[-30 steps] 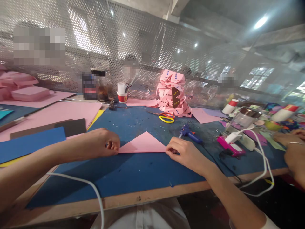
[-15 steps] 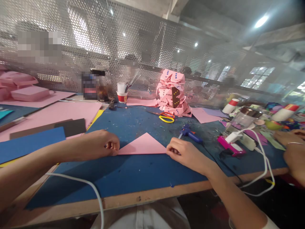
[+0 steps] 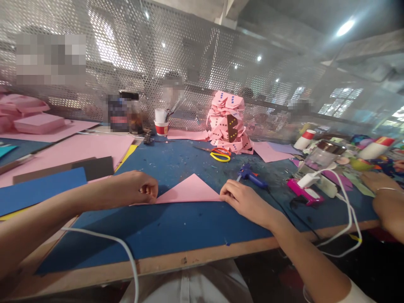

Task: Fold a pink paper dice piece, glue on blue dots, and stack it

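A pink sheet of paper (image 3: 191, 190), folded into a triangle, lies on the blue tabletop (image 3: 176, 229) with its point away from me and its long folded edge towards me. My left hand (image 3: 143, 188) is closed at the paper's left corner, fingers curled and pressed on it. At the right corner my right hand (image 3: 235, 194) has its fingers bent together on the paper. Beyond my right hand lies a blue glue gun (image 3: 252, 176). Scissors (image 3: 220, 155) with red and yellow handles rest farther back.
A stack of pink folded paper pieces (image 3: 229, 122) stands at the back. Pink sheets (image 3: 91, 151) and a blue sheet (image 3: 44, 189) lie left. Rightwards are a magenta power strip (image 3: 304, 192), a clear jar (image 3: 320, 158) and another person's hand (image 3: 380, 183). A white cable (image 3: 121, 246) crosses the front edge.
Both hands stay at the triangle's corners with only slight shifts of the fingers. A thin strip of paper edge now shows below my left hand. The view has moved very slightly.
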`<move>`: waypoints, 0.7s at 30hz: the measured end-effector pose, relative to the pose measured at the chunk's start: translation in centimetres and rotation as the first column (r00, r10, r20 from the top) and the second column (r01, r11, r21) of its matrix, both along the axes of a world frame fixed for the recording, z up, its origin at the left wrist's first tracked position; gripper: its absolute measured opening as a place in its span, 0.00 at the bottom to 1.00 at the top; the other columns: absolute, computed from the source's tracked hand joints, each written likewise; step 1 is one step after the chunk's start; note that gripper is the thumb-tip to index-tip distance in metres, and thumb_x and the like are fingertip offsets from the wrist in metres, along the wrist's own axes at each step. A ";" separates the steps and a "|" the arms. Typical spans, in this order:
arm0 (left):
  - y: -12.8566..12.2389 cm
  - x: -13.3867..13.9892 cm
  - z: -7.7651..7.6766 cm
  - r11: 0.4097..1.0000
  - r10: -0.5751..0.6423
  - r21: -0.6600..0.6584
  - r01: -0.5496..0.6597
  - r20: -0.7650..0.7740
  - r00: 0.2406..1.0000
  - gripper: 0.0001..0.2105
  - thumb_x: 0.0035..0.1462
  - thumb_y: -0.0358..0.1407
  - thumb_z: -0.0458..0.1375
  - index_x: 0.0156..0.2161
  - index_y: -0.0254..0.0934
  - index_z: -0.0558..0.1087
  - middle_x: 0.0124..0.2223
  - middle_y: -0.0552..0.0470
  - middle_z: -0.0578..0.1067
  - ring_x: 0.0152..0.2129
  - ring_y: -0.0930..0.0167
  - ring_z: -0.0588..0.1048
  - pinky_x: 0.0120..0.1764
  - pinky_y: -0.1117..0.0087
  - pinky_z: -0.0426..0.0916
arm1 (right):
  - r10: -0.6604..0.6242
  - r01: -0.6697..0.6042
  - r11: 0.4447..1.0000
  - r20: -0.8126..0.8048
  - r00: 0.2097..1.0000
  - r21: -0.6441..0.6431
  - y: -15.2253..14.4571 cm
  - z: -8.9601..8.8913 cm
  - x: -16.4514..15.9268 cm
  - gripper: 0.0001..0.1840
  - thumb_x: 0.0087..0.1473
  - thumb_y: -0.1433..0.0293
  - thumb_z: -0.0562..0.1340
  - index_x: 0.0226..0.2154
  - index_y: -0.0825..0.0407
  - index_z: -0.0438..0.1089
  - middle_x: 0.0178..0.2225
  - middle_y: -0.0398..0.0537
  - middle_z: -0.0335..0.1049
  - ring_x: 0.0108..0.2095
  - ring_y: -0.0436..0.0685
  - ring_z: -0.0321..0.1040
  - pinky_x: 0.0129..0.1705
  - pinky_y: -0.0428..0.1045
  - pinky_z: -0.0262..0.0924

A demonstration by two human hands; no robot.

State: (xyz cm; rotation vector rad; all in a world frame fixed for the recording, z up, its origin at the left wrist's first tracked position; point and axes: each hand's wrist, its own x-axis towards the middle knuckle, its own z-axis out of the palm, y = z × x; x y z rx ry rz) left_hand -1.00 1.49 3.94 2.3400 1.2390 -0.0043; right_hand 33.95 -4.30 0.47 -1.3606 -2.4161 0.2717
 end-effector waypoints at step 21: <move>1.2 -0.3 -1.5 1.000 0.021 0.021 -0.020 -0.028 0.999 0.07 0.55 0.38 0.57 0.33 0.39 0.76 0.31 0.55 0.77 0.28 0.70 0.73 0.31 0.73 0.60 | 0.004 -0.004 0.998 0.010 1.000 0.070 0.0 0.1 -0.3 0.06 0.65 0.73 0.60 0.34 0.51 0.66 0.36 0.43 0.68 0.40 0.54 0.65 0.42 0.49 0.58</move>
